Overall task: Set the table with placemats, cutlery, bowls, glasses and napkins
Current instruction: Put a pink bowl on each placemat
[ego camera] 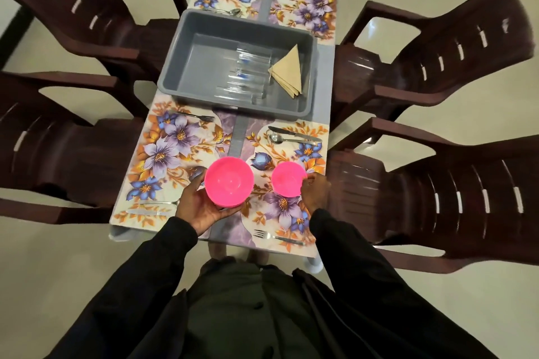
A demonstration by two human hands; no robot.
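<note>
Bowls in bright pink are sitting in both hands near the six o'clock end of the table (pixel 323 73). The left hand (pixel 201 207) is cupping a stack of pink bowls (pixel 229 181) from below, fingers wrapped around the base, holding it over the strip between the two near placemats. The right hand (pixel 315 192) is gripping a single pink bowl (pixel 288 178) by its rim at about three o'clock, and the bowl is hanging over or resting on the near right placemat (pixel 291 154); I cannot tell whether it is touching.

That mat is carrying a knife (pixel 284 131) and a spoon (pixel 288 140) at its twelve o'clock edge and a fork (pixel 277 237) at its six o'clock edge. The near left placemat (pixel 163 160) is showing a fork (pixel 192 116) at twelve o'clock and cutlery, blurred, at six o'clock.

A grey tub (pixel 175 67) is lying across the middle of the table, holding clear glasses (pixel 245 76) on their sides and folded tan napkins (pixel 288 73) just beside them at three o'clock. Two more floral placemats (pixel 309 6) are lying beyond the tub at twelve o'clock. Dark brown chairs (pixel 455 61) are standing at nine and three o'clock.
</note>
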